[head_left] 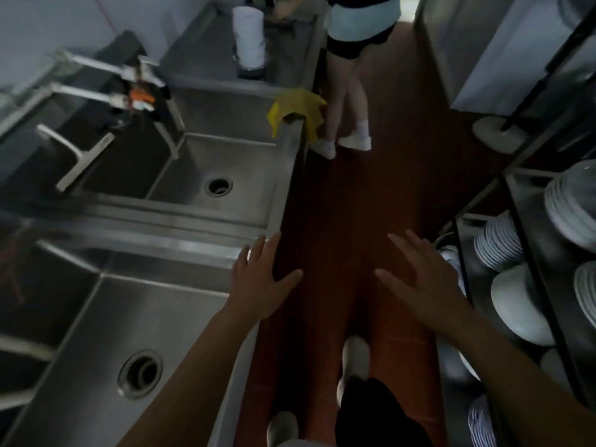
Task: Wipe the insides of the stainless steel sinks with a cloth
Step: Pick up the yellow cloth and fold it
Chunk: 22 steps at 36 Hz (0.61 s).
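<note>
Two stainless steel sinks run along the left: the near sink (pixel 154 317) with a round drain, and the far sink (pixel 245 175) beyond a steel divider. A yellow cloth (pixel 295 104) hangs over the front rim at the far sink's far corner. My left hand (pixel 261 279) is held out flat, fingers spread, over the front rim of the near sink, holding nothing. My right hand (pixel 422 279) is also spread and empty, above the red floor. Both hands are well short of the cloth.
Another person (pixel 351 91) stands in the aisle just past the cloth. A rack of stacked white plates and bowls (pixel 516 285) lines the right side. Faucets (pixel 96 95) reach over the sinks from the left. A stack of white cups (pixel 248 33) stands on the far counter.
</note>
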{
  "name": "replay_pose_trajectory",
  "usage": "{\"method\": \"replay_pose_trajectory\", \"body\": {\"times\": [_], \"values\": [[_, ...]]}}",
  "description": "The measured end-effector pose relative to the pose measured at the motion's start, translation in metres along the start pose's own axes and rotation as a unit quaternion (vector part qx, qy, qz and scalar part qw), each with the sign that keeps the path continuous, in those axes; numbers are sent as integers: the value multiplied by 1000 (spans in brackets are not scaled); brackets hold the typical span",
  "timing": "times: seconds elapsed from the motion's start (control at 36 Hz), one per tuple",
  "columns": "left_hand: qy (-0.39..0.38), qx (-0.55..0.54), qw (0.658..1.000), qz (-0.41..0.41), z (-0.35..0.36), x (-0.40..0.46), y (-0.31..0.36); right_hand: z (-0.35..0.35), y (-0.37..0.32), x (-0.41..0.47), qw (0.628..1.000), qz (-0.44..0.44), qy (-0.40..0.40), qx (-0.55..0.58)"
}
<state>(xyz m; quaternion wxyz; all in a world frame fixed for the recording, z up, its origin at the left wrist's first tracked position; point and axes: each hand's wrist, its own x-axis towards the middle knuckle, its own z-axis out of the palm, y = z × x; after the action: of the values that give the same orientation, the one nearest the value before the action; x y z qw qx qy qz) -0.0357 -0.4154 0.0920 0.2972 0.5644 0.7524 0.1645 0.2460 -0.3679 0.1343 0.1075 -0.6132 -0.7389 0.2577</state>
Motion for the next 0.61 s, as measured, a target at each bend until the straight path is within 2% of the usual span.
{"method": "replay_pose_trajectory", "body": {"times": [0.17,0.33,0.53,0.61], "values": [[11,19,999,-31,2,126,35,-17,42,153,999,-39,-15,-9],[6,2,993,-117,-18,230,78,-46,52,308,988,-102,-107,-46],[45,-28,984,-172,-43,338,103,-72,20,484,940,-228,-215,-138],[57,-96,973,-202,-45,381,109,-69,-4,554,917,-265,-227,-193]]}}
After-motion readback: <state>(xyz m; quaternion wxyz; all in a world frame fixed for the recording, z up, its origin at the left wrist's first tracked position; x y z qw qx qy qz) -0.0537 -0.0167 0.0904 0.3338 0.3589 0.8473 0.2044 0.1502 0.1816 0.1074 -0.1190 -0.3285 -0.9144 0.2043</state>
